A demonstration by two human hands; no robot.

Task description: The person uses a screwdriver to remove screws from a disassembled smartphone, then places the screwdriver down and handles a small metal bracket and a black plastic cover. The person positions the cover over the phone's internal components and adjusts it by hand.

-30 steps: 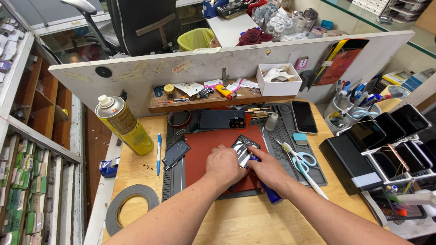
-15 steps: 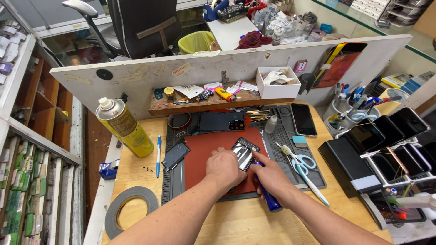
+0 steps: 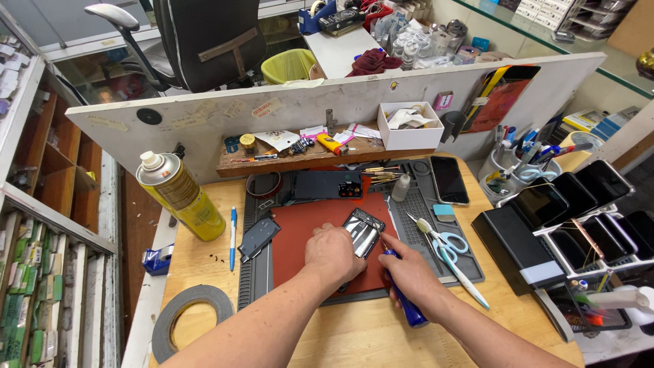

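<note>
I see my left hand pressing down on the opened phone, its fingers curled together over the near edge to pin it on the red mat in the middle of the counter. My right hand has its fingers wrapped around a blue-handled screwdriver, tip angled toward the phone's lower right side. To do this well, I judge the tool should stay steady and square to the screw, with light pressure, while the left hand stops the phone sliding. The phone lies tilted, back off, showing dark and silvery inner parts. Scissors lie just right, on the grey mat.
</note>
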